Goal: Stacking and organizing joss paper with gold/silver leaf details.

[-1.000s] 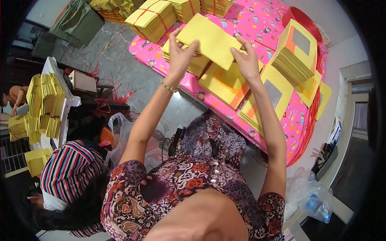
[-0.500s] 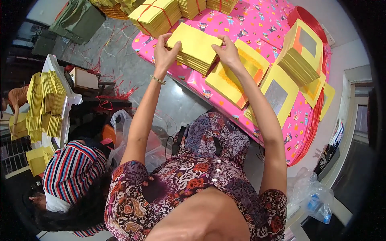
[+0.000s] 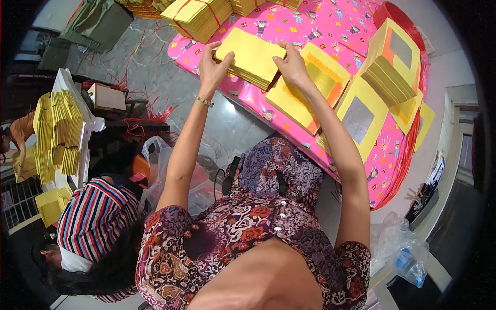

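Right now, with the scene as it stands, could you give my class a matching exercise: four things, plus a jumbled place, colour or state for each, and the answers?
Things
1. Beaded bracelet
2. Tablecloth
3. Plain yellow stack
4. Yellow bundles at the picture's top

Place, colour or state
A. Bound in red
B. Between the left hand and right hand
C. Around the left wrist
D. Pink and patterned

Pairs: 1-C, 2-D, 3-B, 4-A

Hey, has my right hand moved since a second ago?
Yes. Your right hand has moved left, closer to the nearest red-tied bundle of yellow paper resting on the pink patterned tablecloth.
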### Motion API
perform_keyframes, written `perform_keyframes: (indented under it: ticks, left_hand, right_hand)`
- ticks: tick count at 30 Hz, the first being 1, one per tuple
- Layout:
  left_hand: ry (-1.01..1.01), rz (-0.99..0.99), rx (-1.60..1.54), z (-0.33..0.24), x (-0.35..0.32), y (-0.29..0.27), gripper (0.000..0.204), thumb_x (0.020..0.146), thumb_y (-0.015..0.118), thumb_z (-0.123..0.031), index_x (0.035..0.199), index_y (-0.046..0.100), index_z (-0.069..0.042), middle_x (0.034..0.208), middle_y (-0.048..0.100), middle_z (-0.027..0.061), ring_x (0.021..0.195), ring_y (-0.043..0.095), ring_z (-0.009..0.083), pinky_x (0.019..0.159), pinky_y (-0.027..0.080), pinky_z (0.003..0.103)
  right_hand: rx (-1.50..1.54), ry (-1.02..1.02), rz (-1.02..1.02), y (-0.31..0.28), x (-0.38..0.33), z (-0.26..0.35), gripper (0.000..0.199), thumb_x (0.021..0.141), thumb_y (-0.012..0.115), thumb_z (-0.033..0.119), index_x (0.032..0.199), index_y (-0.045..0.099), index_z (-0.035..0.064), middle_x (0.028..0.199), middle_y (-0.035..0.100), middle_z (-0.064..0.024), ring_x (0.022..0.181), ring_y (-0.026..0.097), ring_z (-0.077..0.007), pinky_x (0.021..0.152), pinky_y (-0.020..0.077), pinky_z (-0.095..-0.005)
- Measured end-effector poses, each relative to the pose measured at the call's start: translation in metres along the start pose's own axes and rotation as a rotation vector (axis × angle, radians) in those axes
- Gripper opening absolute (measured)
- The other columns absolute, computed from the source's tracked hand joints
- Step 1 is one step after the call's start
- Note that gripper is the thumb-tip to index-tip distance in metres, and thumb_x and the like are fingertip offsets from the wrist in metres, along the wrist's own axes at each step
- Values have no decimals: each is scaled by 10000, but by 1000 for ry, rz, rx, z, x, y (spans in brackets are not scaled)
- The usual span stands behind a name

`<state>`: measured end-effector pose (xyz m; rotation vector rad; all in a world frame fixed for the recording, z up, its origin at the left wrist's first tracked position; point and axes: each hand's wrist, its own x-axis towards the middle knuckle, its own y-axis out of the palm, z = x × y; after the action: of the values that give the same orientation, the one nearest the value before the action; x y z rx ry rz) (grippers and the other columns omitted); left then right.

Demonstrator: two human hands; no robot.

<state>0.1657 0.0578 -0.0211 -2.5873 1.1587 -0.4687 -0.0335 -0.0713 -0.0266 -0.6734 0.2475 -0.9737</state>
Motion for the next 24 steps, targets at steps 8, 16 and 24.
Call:
perform_keyframes:
  ticks: [8,16,24]
  left_hand:
    - [25,42,56,4,1,-1,501,845,761,-218,1254,562,-8,1049,685,117,945,657,174,822,518,314]
    - [158,0,49,16,7,5,507,817,769,-201,1252,577,-26,1077,693,173,930,696,224,795,560,343]
    - [150,-22,88,19,20,-1,424,892,699,-238,1246,609,-22,1152,636,173,1035,633,271,847,523,365]
  right_hand:
    - [-176,-46,-9,-2,-11,18,508,889,639,176,1323,471,-28,1249,539,-238,1095,578,-367,940,475,-452]
    - [-150,-48,-40,-10,-19,13,513,907,650,198,1352,470,16,1246,533,-223,1092,604,-349,938,499,-450]
    - [-15,-155,-59,-79,-72,-3,255,928,625,193,1133,650,45,984,609,-156,963,631,-314,840,509,-418]
